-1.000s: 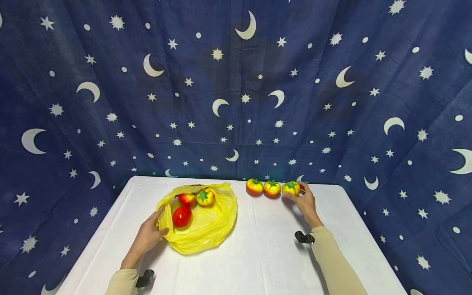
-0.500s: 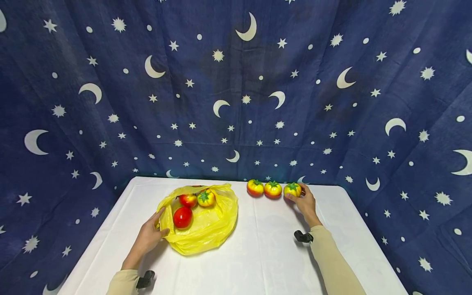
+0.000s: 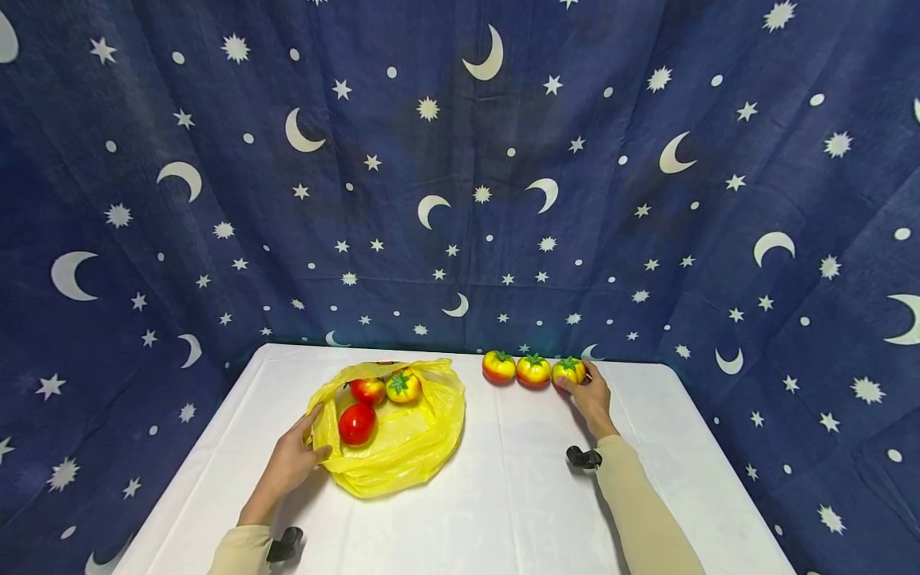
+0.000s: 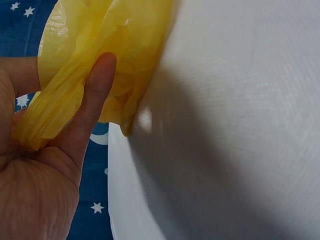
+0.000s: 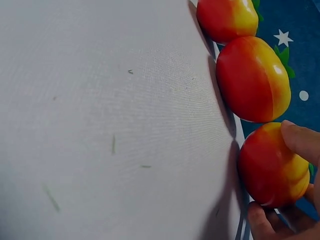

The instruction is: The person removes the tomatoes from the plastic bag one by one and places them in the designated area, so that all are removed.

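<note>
A yellow plastic bag (image 3: pixel 410 459) lies spread with its mouth facing up, left of the table's middle. In it are a red tomato (image 3: pixel 357 424) and two red-and-yellow tomatoes, one with its green stem top (image 3: pixel 404 386) showing. My left hand (image 3: pixel 293 457) grips the bag's left edge; in the left wrist view a gathered fold of the bag (image 4: pixel 60 105) runs between thumb and fingers. At the back right, my right hand (image 3: pixel 591 399) holds the rightmost tomato (image 5: pixel 272 167) of a row, thumb on one side and fingers on the other.
Two more red-and-yellow tomatoes, one in the middle (image 3: pixel 533 371) and one at the left end (image 3: pixel 498 367), stand in the row close by the back edge. The white-covered table (image 3: pixel 503 495) meets a dark blue curtain (image 3: pixel 460 239) with moons and stars behind it.
My right forearm and wrist have shifted slightly left, with the hand staying at the rightmost tomato. The row, the bag and my left hand keep their places.
</note>
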Tool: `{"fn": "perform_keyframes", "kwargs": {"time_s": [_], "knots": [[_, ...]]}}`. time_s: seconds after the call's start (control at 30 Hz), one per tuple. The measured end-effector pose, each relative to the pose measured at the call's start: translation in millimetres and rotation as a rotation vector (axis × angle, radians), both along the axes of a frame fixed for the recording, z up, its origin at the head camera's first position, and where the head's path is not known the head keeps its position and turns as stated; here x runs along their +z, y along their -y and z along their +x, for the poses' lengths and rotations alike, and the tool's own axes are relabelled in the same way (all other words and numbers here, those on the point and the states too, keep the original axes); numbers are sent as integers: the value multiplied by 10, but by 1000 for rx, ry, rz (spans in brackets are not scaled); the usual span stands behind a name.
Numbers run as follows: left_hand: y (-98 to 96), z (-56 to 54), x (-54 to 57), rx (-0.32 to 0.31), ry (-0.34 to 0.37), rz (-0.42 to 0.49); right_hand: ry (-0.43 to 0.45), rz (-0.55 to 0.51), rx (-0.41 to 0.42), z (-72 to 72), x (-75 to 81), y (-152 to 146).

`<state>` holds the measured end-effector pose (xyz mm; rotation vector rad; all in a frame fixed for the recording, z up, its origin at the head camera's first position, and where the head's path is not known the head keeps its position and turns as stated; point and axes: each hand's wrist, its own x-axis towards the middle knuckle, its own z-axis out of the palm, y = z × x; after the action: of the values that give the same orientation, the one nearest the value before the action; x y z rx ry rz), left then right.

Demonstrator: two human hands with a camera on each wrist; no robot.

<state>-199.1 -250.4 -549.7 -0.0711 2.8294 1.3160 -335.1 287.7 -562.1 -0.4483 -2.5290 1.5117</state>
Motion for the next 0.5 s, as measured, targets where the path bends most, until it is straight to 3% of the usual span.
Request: {"fn": "perform_keyframes", "kwargs": {"time_s": [0.5], "knots": [[-15, 19, 26, -1, 11, -6, 61, -41, -4, -36, 3, 10]]}}
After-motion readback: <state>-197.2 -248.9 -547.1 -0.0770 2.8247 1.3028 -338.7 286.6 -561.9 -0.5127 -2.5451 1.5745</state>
